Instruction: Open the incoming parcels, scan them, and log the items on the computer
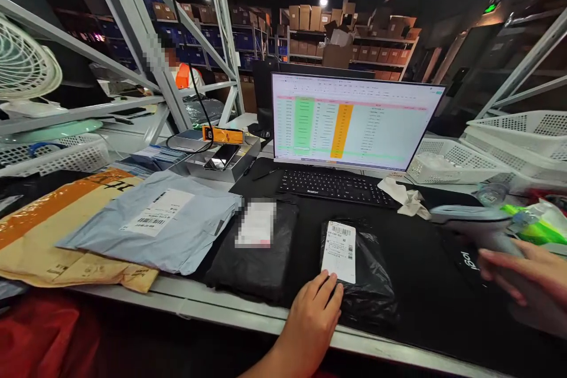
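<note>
My left hand [315, 313] lies with its fingers stretched out on the lower left part of a black plastic parcel [374, 274], fingertips at the bottom edge of its white label [340, 251]. At the right edge my right hand [525, 271], smeared by motion, is closed round the handle of a grey barcode scanner [472, 218], held above the black desk mat [420, 271]. Left of my left hand lies another black parcel [254, 269] with a partly blurred label. A pale blue-grey mailer bag [133, 242] with a barcode label rests over a yellow-and-orange parcel [39, 248].
Behind the parcels stand a keyboard [332, 186] and a monitor [354, 124] showing a spreadsheet. Crumpled tissue [405, 198] lies beside the keyboard. White baskets [456, 162] stand at right, a fan [26, 62] at left. A person in an orange vest [182, 75] is beyond the metal frame.
</note>
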### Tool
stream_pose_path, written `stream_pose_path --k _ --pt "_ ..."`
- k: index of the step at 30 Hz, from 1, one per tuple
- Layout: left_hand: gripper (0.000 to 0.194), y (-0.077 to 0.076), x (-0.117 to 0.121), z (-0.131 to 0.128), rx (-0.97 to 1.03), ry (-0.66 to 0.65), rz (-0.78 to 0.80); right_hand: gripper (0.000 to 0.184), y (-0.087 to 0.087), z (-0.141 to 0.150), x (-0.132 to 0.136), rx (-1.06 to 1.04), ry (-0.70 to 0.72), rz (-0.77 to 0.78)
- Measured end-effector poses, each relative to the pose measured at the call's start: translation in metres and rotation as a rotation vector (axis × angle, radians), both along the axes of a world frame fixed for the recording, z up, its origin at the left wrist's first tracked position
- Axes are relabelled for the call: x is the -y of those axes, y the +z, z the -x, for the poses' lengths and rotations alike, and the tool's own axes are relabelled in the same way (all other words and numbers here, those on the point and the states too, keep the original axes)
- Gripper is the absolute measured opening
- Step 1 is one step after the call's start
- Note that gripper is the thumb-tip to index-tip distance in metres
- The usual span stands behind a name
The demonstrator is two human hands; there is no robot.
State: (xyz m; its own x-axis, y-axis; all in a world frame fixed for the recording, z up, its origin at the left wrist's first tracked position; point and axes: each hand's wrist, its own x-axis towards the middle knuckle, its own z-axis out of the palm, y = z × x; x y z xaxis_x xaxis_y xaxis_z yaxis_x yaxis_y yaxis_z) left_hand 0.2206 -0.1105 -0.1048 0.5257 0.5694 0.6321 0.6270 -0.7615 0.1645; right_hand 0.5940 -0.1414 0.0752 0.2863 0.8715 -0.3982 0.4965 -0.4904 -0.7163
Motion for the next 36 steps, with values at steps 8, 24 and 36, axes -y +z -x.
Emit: stream_pose_path --k 8,24,36 --pt "0.034 -0.001 -0.001 0.002 0.023 -0.013 -0.023 0.031 0.004 0.128 -0.052 -0.225 0.316 0.108" --pt "0.041 -0.005 0.001 0.008 -0.017 -0.016 -0.013 0.037 0.036 0.156 -0.051 -0.070 0.260 0.149" --pt "0.041 -0.007 -0.001 0.007 0.025 -0.011 -0.100 0.028 0.029 0.164 -0.050 -0.098 0.254 0.140"
